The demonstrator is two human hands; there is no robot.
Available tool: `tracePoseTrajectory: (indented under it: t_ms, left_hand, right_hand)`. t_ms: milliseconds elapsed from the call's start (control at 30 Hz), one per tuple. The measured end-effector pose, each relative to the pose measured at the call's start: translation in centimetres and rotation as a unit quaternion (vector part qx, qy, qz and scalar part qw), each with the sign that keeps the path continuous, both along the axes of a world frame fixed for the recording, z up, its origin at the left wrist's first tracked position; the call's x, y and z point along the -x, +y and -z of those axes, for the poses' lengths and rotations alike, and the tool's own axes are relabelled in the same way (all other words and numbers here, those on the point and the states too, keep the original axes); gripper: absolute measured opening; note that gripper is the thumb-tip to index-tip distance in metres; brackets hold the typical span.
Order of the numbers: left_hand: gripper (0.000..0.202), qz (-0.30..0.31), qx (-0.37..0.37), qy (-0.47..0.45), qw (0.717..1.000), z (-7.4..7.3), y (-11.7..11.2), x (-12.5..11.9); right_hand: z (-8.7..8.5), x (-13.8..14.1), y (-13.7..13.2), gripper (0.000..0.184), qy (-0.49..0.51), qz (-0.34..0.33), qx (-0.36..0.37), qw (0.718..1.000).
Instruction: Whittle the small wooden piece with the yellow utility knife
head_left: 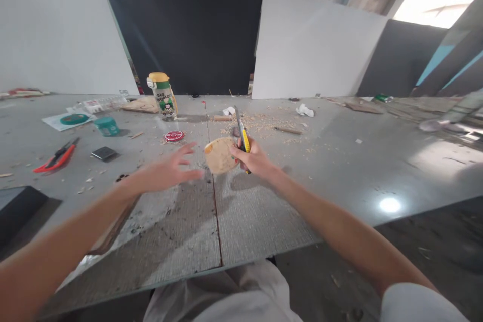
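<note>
My right hand (253, 157) holds a yellow utility knife (242, 132) with its blade pointing up and away, and also grips a round, pale wooden piece (220, 155) at its right edge. My left hand (171, 169) hovers just left of the wooden piece with its fingers spread and nothing in it. Both hands are raised a little above the grey table (339, 171), near its middle seam.
Wood shavings (260, 123) lie beyond the hands. A bottle with a yellow lid (162, 93), a red round tin (174, 136), a teal cup (106, 126), a small dark block (103, 153) and an orange-red cutter (56, 157) sit to the left. White and black boards stand behind.
</note>
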State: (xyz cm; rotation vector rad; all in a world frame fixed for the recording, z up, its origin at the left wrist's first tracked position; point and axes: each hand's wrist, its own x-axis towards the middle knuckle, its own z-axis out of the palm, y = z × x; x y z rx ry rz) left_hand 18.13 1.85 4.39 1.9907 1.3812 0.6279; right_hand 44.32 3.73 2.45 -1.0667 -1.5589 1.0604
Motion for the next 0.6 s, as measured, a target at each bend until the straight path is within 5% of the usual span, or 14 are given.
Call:
tracePoseTrajectory:
  t_ms: [67, 133, 267, 433, 600]
  left_hand:
    - [0.07, 0.077, 0.107, -0.249, 0.96, 0.7, 0.7, -3.9]
    - [0.056, 0.067, 0.157, -0.401, 0.9, 1.5, 0.9, -6.4]
    - [0.044, 0.075, 0.191, -0.496, 0.843, 2.7, 0.3, -7.1]
    - [0.042, 0.031, 0.142, -0.42, 0.896, 2.9, 0.2, -5.7]
    - [0.011, 0.022, -0.009, -0.244, 0.97, 3.4, 1.0, -5.5]
  right_hand:
    - [0.0, 1.0, -0.1, 0.034, 0.005, -0.003, 0.002, 1.0]
    - [0.3, 1.9, -0.3, 0.035, 0.019, -0.013, 0.006, 1.0]
    - [0.9, 2.5, -0.8, 0.031, -0.034, -0.015, -0.036, 0.999]
    - [0.2, 0.5, -1.7, 0.033, -0.162, 0.042, -0.162, 0.972]
    - [0.0, 0.0, -2.9, 0.04, -0.272, -0.02, -0.177, 0.946]
